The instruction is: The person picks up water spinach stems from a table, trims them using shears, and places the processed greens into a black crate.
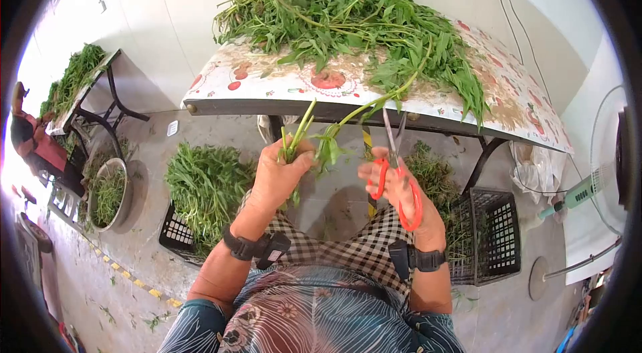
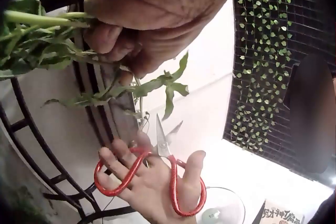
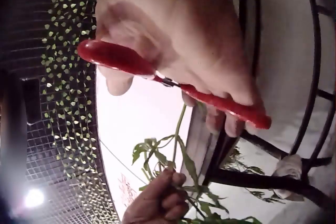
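Note:
My left hand (image 1: 286,169) grips a small bunch of leafy green stems (image 1: 301,127), with cut ends pointing up. One long stem (image 1: 364,109) runs from near this hand up to the heap (image 1: 348,15) on the table. To the right, my right hand (image 1: 418,196) holds red-handled scissors (image 1: 411,202), with thumb and fingers through the loops. The blades (image 1: 394,132) stand apart and point at the table edge, just right of the long stem. In the left wrist view the palm behind the scissors (image 2: 173,182) faces the camera, fingers spread.
A table (image 1: 281,79) with a fruit-patterned cover stands in front. Below are a leafy pile (image 1: 207,186) over a black crate at left and another black crate (image 1: 498,236) at right. A basin (image 1: 110,202) of greens, another person (image 1: 47,142) and a fan (image 1: 582,192) stand farther out.

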{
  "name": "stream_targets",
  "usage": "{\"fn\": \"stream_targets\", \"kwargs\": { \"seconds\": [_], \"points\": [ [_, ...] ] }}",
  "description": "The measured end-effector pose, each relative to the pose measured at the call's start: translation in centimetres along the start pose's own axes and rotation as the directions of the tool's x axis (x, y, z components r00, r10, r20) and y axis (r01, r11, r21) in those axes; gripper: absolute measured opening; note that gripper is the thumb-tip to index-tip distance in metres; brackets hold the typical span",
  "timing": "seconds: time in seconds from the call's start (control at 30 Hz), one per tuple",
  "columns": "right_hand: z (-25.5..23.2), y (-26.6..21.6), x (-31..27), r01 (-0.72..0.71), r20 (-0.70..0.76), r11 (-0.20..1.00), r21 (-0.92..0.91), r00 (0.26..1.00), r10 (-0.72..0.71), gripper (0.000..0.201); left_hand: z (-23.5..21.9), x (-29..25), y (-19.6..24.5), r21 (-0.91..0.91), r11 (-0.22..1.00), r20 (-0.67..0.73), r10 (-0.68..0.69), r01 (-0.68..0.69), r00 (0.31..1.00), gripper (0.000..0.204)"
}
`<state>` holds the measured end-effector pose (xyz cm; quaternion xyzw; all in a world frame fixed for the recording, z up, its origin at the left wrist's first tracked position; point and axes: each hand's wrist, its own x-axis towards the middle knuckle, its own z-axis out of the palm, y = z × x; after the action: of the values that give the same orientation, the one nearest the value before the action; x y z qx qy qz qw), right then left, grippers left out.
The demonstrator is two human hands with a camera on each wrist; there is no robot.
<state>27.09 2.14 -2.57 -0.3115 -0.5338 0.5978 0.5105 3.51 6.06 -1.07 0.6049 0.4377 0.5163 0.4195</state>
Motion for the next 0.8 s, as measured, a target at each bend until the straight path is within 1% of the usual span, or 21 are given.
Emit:
{"fn": "stream_targets", "kwargs": {
  "seconds": [0.1,0.2,0.3,0.4,0.47,0.5,0.6,0.63,0.7,0.73,0.8],
  "points": [
    [-0.2,-0.5,-0.3,-0.133,0.101,0.991,-0.013,0.986,0.133,0.078,0.0,-0.1,-0.3,0.037,0.999,-0.03,0.012,-0.011,0.999,0.007],
    [0.5,-1.0,-0.9,-0.149,0.125,0.974,-0.17,0.977,0.171,0.077,-0.3,-0.4,0.6,0.06,0.998,-0.034,0.037,-0.035,0.999,0.007],
    [1.1,-0.5,-0.4,-0.129,0.027,0.958,-0.255,0.99,0.141,0.08,-0.3,-1.1,1.4,0.109,0.993,-0.004,0.038,-0.037,0.999,0.007],
    [1.0,-0.6,0.4,-0.09,0.024,0.978,-0.189,0.995,0.096,0.073,-0.4,-2.0,1.1,0.123,0.992,0.015,0.026,-0.028,1.0,0.008],
    [0.7,-0.8,0.6,-0.144,-0.014,0.983,-0.118,0.99,0.143,0.072,-0.5,-2.4,0.8,0.144,0.989,0.003,0.031,-0.031,1.0,0.008],
    [0.6,-0.8,0.7,-0.17,-0.031,0.982,-0.081,0.985,0.168,0.072,-0.4,-2.5,1.2,0.043,0.997,0.02,0.068,-0.069,0.997,0.007],
    [0.4,-0.4,0.4,-0.151,-0.022,0.974,-0.171,0.989,0.149,0.072,-0.8,-3.0,1.9,-0.037,0.999,0.004,0.036,-0.035,0.999,0.005],
    [0.3,-0.4,0.1,-0.153,0.019,0.975,-0.163,0.987,0.158,0.072,-1.0,-2.9,1.2,-0.006,0.998,-0.002,0.06,-0.06,0.998,0.004],
    [0.4,-0.3,-0.5,-0.159,0.102,0.976,-0.147,0.979,0.175,0.072,-1.4,-2.8,1.6,0.012,1.0,-0.012,0.029,-0.029,0.999,0.005],
    [0.6,-0.2,-0.7,-0.167,0.096,0.973,-0.158,0.978,0.184,0.073,-1.6,-2.8,1.7,0.021,1.0,-0.019,0.014,-0.014,1.0,0.005],
    [0.8,0.0,-1.0,-0.184,0.084,0.966,-0.181,0.976,0.202,0.074,-1.4,-2.8,1.3,-0.064,0.998,-0.042,0.02,-0.023,0.999,0.005]
  ]
}}
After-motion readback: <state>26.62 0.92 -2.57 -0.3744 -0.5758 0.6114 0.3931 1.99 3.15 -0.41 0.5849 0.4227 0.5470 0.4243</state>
